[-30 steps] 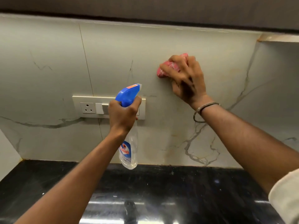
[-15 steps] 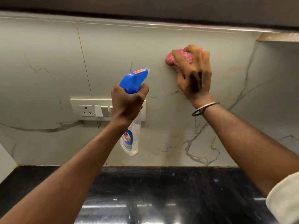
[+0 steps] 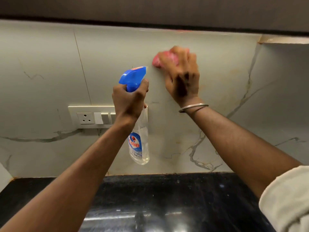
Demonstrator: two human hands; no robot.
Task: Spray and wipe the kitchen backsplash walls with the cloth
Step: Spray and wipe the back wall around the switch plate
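The backsplash wall [image 3: 217, 77] is pale grey marble-look tile with dark veins. My right hand [image 3: 182, 77] grips a bunched pink cloth [image 3: 157, 61] and presses it against the wall high up, just right of centre; the hand is motion-blurred. My left hand [image 3: 128, 101] holds the neck of a clear spray bottle [image 3: 139, 141] with a blue trigger head [image 3: 133, 76], upright, its nozzle facing the wall just left of the cloth. The bottle hangs in front of the right end of the switch plate.
A white socket and switch plate [image 3: 90, 117] sits on the wall at the left. A glossy black countertop [image 3: 167, 198] runs along the bottom. A dark cabinet underside [image 3: 150, 9] overhangs the wall's top. The wall turns a corner at the right [image 3: 255, 67].
The bottle in my left hand rose over the second and has held about level since. My right hand slid the cloth up and right, then slightly back left.
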